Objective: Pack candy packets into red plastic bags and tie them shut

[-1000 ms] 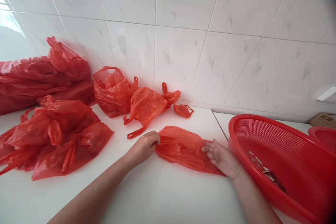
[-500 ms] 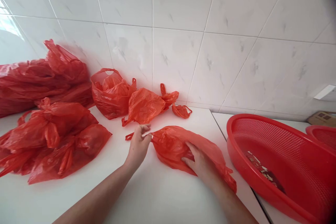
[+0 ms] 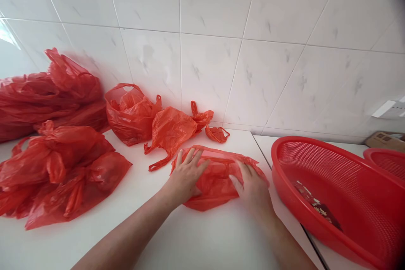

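A thin red plastic bag (image 3: pixel 218 181) lies crumpled on the white tabletop in front of me, one looped handle stretching out to the left. My left hand (image 3: pixel 186 177) rests on the bag's left part, palm down, with its fingers spread. On the right part lies my right hand (image 3: pixel 253 185), thumb apart from the fingers and its fingertips on the plastic. Neither hand grips the bag. Just behind it is another loose red bag (image 3: pixel 174 128).
Knotted red bags (image 3: pixel 69 168) lie to the left, with a large red heap (image 3: pixel 47 97) behind them. A filled red bag (image 3: pixel 129 114) stands by the tiled wall (image 3: pixel 211 67). At right, a red perforated basket (image 3: pixel 341 177) holds a printed packet (image 3: pixel 316 204).
My left hand has moved right from the bag's handle end onto its body, and its fingers have spread. The bag looks shorter and flatter. My right hand has shifted slightly right.
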### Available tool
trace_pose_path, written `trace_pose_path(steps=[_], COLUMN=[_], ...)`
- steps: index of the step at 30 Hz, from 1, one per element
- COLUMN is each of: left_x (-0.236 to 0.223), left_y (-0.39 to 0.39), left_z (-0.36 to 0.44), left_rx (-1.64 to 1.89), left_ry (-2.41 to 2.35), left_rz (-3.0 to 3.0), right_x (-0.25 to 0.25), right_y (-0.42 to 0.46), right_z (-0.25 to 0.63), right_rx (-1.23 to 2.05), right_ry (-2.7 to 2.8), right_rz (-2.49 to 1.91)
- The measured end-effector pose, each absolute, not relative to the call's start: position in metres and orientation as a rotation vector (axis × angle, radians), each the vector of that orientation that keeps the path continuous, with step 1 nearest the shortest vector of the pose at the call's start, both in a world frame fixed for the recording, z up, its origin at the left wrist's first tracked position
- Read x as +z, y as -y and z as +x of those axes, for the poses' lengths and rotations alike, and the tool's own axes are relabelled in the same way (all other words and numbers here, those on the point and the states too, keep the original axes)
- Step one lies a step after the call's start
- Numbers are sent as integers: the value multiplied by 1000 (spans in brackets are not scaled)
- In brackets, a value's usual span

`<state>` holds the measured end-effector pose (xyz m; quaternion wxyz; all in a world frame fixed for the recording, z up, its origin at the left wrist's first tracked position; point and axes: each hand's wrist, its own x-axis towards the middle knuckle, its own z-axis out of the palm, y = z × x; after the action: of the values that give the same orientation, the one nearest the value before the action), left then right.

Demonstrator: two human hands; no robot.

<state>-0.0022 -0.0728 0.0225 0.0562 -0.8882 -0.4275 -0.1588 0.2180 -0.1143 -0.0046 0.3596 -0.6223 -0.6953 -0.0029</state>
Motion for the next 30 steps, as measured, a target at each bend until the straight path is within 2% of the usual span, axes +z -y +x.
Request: trace_pose_path(steps=[6,10,13,17,22,25,28,30], left_x=[9,-3,-3,4,-4,-15,-22,-25], left_y=[58,51,49,56,80,89,86,80], left_z=[-12,-16,-19,-22,-34,-44,-51,-52], left_rx=[-503,-638,-915,-1229,-1149,-1111,-1093,-1053], left_ry=[1352,1470,1408,1263,1378,1576,1711,1744], left_rz=[-2869,-3066,-3077,-2784,-2626,-2632,-2701,-2723], right_x=[-18,-20,-23,-19,8,40,83,110], right_y=[90,85,85,90,116,156,193,202], right_z=[236,242,247,247,221,207,221,250], right_rx=[650,805,839,829,743,537,188,69], right_ry=[1375,1223,1070,916,937,1272,1560,1510], right_rz=[-1621,-1578,-1510,-1390,-1437,-1462,-1364,-1572])
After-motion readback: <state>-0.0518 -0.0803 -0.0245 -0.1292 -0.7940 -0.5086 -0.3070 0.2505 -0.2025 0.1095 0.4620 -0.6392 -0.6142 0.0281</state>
